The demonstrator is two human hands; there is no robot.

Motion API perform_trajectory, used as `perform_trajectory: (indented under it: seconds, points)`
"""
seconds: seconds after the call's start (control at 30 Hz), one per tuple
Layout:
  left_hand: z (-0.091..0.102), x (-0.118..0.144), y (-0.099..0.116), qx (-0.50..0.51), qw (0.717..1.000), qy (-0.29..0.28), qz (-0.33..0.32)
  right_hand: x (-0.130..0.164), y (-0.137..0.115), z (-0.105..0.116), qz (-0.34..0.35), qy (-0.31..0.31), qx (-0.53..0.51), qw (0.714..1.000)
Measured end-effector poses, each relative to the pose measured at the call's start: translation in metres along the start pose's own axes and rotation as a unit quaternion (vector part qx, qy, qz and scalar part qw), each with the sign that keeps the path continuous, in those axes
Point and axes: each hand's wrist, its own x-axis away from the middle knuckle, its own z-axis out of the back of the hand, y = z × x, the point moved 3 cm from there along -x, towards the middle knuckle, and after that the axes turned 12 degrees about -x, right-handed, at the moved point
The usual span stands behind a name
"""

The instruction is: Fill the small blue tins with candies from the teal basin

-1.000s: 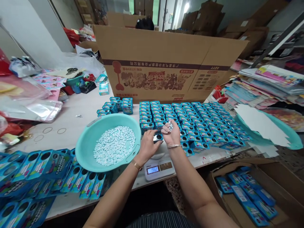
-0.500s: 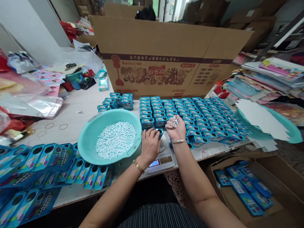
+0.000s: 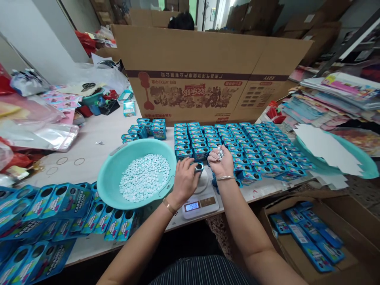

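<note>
A digital scale [image 3: 204, 206] sits at the near edge of the worktop [image 3: 86, 134]. The person's left hand [image 3: 186, 178] has its fingers bent at a small blue box [image 3: 199, 168] by the scale's pan [image 3: 203, 185]; whether it grips the box or merely steadies it cannot be told. Just beside, the right hand [image 3: 224, 164] is turned palm up and curled around pale pellets [image 3: 220, 153]. Pellets could spill if that curl loosens or they miss the box's opening, and pressure from the left fingers could upset the box or skew the reading. A green basin [image 3: 111, 182] crowds the left hand. Rows of blue boxes [image 3: 257, 161] hem in the right, and behind them a large carton [image 3: 190, 51] stands like a wall.
</note>
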Motion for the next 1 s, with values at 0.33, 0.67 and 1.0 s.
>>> perform_trajectory:
  seconds: [0.33,0.67,1.0]
  points:
    - [0.028,-0.005,-0.02,0.06,0.994,0.075,0.052,0.004,0.003,-0.003,-0.031,0.002,-0.027,0.999]
    - [0.024,-0.002,-0.019,0.041,0.997,0.05,0.044,0.006,0.004,-0.002,-0.052,-0.011,-0.065,0.996]
    - [0.007,-0.005,-0.011,0.027,0.998,-0.049,0.042,0.004,0.011,-0.002,-0.039,-0.033,-0.044,0.998]
